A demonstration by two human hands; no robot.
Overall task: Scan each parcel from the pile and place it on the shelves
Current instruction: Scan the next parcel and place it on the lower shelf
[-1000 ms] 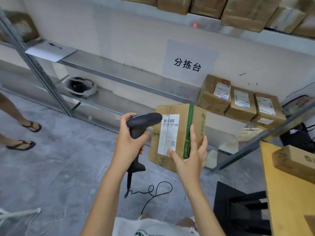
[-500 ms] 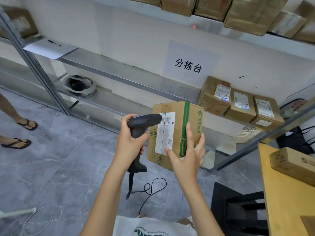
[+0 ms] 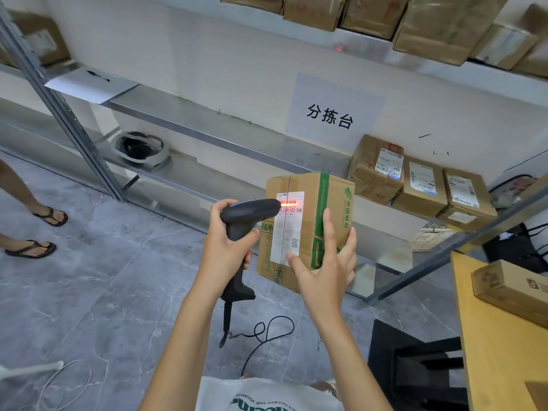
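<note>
- While both forearms reach up from the lower edge of the view, the left hand (image 3: pixel 226 247) is raised at chest height with its wrist bent slightly back, and the right hand (image 3: pixel 324 269) is lifted beside it, palm turned toward the parcel (image 3: pixel 305 229)
- The scanner (image 3: pixel 246 221) points right, its nose just beside the label (image 3: pixel 289 225), where a red glow lies across the barcode
- The parcel's far and underside faces are hidden; the right palm covers its lower right corner, and the small print on the label is too fine to read
- The scanner's trigger is hidden behind the left fingers, so I cannot tell whether it is pressed
- The boxes on the top shelf (image 3: pixel 370 40) are cut off by the upper edge
- The left hand is wrapped tight round the scanner's grip, thumb over the top
- The right hand holds the parcel in the air in front of the shelves, fingers spread long up its near face, thumb pressed on the label's lower edge
- Three more boxes (image 3: pixel 421 179) sit on the middle shelf behind, and one (image 3: pixel 513 289) on the worktop (image 3: pixel 498 351) at right
</note>
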